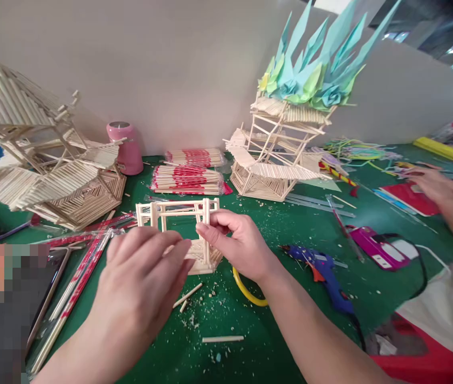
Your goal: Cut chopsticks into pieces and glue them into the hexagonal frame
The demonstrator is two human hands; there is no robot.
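Observation:
A small open frame built of wooden sticks [181,207] stands upright on the green table in front of me. My right hand [238,240] is closed at its right side, thumb and fingers pinching a corner post. Before the frame's left part is my left hand [146,266], its fingers bent and brought together, thumb near the fingertips. Whatever those fingers hold, if anything, is hidden. Part of the frame's base and left side lies behind the left hand. Loose cut stick pieces [223,339] and crumbs lie on the table just below.
Larger stick models stand left [70,192] and right [266,173], the right one topped with paper leaves [318,64]. Stick bundles [188,180] and a pink cup-shaped object [125,149] are behind. A blue glue gun [322,272] lies right, near a yellow ring [250,296]. Another person's hands [430,186] are far right.

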